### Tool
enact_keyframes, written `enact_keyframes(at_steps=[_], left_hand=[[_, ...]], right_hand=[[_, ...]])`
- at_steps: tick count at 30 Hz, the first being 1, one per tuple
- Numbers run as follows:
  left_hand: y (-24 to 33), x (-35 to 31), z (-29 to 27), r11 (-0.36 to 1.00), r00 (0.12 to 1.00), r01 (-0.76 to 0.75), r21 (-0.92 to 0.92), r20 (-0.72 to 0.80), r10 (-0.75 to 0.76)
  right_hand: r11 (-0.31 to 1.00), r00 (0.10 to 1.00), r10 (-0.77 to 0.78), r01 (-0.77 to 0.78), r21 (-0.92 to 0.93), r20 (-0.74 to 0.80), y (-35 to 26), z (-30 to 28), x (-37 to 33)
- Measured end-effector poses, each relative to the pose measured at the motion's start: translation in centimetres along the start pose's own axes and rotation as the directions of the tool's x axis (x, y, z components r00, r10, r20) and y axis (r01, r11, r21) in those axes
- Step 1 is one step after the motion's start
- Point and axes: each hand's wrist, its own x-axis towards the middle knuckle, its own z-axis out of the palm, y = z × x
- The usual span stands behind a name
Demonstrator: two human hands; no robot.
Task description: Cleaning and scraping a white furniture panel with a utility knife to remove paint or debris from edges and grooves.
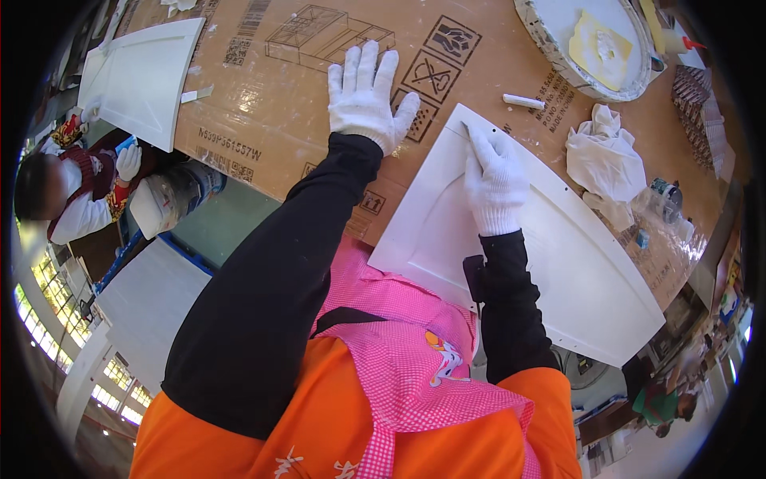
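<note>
My left hand (363, 100), in a white knit glove, lies flat on the cardboard (239, 104) with its fingers spread and nothing in it. A white panel (574, 267) with a raised border and small holes along its edges sits at a slant on the table's near side, partly over my lap. On its upper part rests my right hand (495, 180), also gloved and slightly blurred. Its fingers are drawn together toward the panel's top corner; what they hold, if anything, is too small to make out.
A white bucket lid (550, 40) bears a yellow scraper (600, 49) at the upper right. Nearby are a white stick (524, 101), a crumpled cloth (606, 156) and a jar (666, 195). Another white panel (148, 80) lies far left, beside a co-worker (80, 188).
</note>
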Motion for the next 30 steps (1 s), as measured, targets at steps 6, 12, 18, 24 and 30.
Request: enact_keyframes(at_steps=[6, 12, 18, 24, 30], left_hand=[[-0.4, -0.1, -0.1, 1.0, 1.0, 0.001, 0.007, -0.007, -0.001], [0.1, 0.0, 0.0, 1.0, 0.999, -0.016, -0.022, -0.038, 0.015], [-0.3, -0.4, -0.1, 1.0, 1.0, -0.001, -0.012, -0.016, 0.001], [-0.4, -0.2, 0.0, 0.999, 0.999, -0.003, -0.031, -0.045, 0.001], [-0.1, -0.1, 0.2, 1.0, 0.998, -0.013, -0.023, -0.063, 0.011]], right_hand=[[0.964, 0.948, -0.258, 0.265, -0.009, 0.184, -2.2, 0.5, -5.6], [1.0, 0.997, 0.004, -0.002, -0.015, 0.082, 0.4, 0.5, -0.2], [0.939, 0.894, -0.28, 0.331, -0.095, 0.349, -1.4, 0.0, -2.5], [0.954, 0.93, -0.242, 0.28, -0.106, 0.277, -1.4, 0.3, -2.1], [0.929, 0.872, -0.367, 0.332, 0.162, 0.323, -1.5, 0.9, -5.6]])
